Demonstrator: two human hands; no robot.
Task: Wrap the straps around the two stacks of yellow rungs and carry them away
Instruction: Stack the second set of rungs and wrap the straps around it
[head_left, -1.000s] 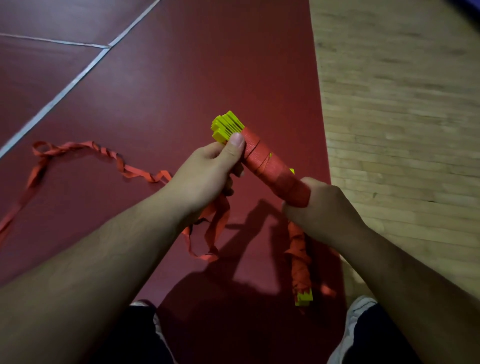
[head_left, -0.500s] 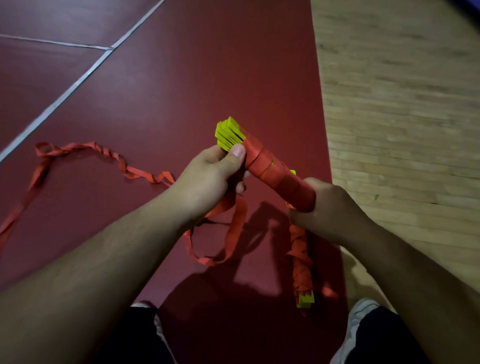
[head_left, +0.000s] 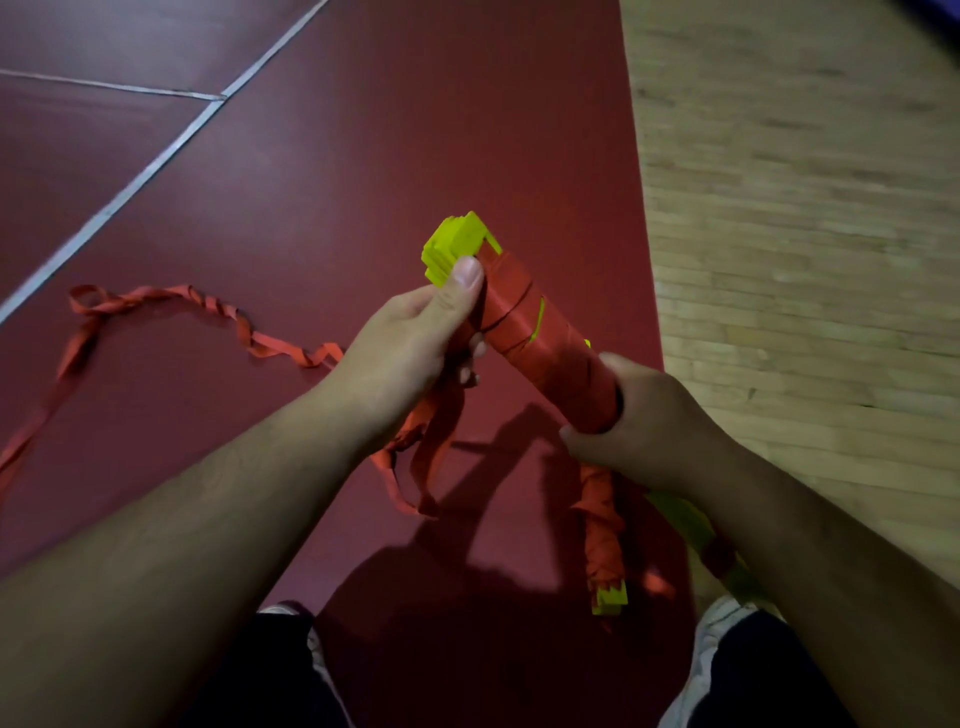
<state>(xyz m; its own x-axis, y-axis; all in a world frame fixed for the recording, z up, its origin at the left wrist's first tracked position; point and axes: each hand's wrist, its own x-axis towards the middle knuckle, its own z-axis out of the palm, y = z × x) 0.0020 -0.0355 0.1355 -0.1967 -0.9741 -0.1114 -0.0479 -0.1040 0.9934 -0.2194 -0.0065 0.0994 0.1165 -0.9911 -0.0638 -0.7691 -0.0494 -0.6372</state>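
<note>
A stack of yellow rungs (head_left: 457, 244) wrapped in red strap (head_left: 540, 338) is held up over the floor. My left hand (head_left: 415, 343) grips its upper end, thumb pressed on the strap beside the bare yellow tips. My right hand (head_left: 639, 415) grips the lower end of the bundle. A loose length of red strap (head_left: 171, 306) trails from under my left hand across the floor to the left, twisted in places. A second strap-wrapped stack (head_left: 605, 556) lies on the floor below my right hand, with its yellow end showing.
The red mat floor (head_left: 363, 156) has white lines at the upper left. Wooden flooring (head_left: 805, 234) runs along the right. My shoes (head_left: 717, 623) and dark shorts show at the bottom edge.
The bundle has been turned between my hands and sits a little lower in view. The strap loop hanging under my left hand has drawn in. The yellow tips now face differently.
</note>
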